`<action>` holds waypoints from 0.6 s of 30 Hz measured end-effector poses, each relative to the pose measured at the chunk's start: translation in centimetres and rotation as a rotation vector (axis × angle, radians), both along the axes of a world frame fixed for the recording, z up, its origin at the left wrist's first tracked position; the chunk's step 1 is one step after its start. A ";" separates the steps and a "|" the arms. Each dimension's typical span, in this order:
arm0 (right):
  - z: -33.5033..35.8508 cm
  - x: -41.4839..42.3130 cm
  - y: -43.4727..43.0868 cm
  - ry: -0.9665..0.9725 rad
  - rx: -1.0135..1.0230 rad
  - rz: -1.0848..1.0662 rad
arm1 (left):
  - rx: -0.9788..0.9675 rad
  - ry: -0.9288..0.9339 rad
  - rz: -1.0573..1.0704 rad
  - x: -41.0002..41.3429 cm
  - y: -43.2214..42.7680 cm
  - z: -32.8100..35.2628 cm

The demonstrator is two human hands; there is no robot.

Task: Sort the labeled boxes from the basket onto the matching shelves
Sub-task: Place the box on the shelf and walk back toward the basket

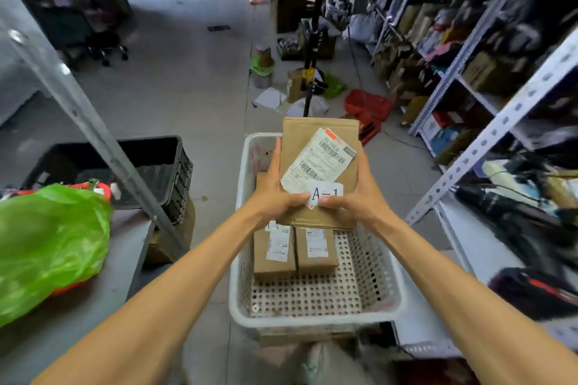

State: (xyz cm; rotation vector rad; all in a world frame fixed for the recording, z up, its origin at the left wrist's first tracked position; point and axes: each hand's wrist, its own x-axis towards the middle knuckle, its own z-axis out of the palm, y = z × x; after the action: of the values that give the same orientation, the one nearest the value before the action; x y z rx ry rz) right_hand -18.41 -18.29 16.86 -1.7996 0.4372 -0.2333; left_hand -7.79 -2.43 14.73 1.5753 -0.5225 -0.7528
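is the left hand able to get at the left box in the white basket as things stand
Probably not yet: the left hand and right hand both grip the A-1 box, which hangs over the left box in the basket. Once it lets go, the way looks open.

Only one cam in play, a wide-angle worn on the person's head, facing forward and tilted down. It's close in: the left hand and right hand meet on the brown cardboard box near mid-frame, arms stretched out, right over the white perforated plastic basket filling the lower centre. Further out the grey tiled floor runs toward the top edge and the white slotted metal shelving bows along the right side.
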 end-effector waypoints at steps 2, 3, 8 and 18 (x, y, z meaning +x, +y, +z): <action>0.5 -2.6 2.0 0.008 0.006 -0.023 | -0.010 0.008 -0.054 -1.9 1.7 0.8; 0.7 -3.9 2.9 0.009 0.007 -0.039 | -0.010 -0.001 -0.079 -2.9 2.5 1.1; 2.2 -9.1 6.0 -0.011 -0.011 -0.083 | -0.024 -0.001 -0.150 -7.7 5.5 3.2; 5.4 -19.7 10.0 -0.101 0.039 -0.157 | -0.033 -0.035 -0.194 -17.8 9.6 7.2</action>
State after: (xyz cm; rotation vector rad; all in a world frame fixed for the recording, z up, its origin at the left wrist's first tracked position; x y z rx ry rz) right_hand -38.07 -8.28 22.23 -1.7091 0.5088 -0.4205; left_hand -25.54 7.16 21.95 1.5240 -0.7173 -0.8598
